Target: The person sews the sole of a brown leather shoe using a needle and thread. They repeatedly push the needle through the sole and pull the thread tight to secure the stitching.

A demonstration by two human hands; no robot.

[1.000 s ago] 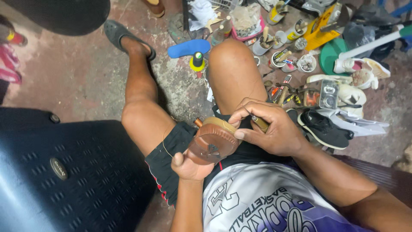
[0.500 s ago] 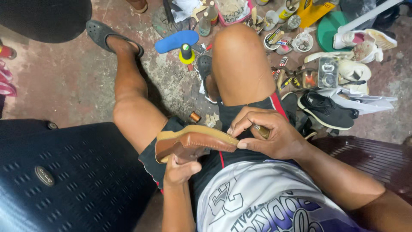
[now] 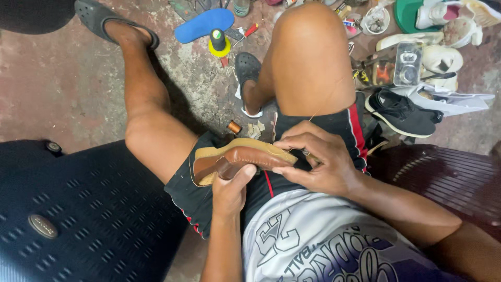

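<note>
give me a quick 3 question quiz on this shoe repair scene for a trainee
1. True or false: the left hand grips the brown leather shoe from below.
2. What lies on the floor right of the right knee? A) black sneaker B) red boot C) green sandal
3. What colour is the insole near the thread spool?

Key:
1. True; the right hand works at the shoe's edge.
2. A
3. Blue

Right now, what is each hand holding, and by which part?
The left hand grips the brown leather shoe from underneath, at its upper. The right hand pinches its toe end; a thin tool shows there, its grip unclear.
</note>
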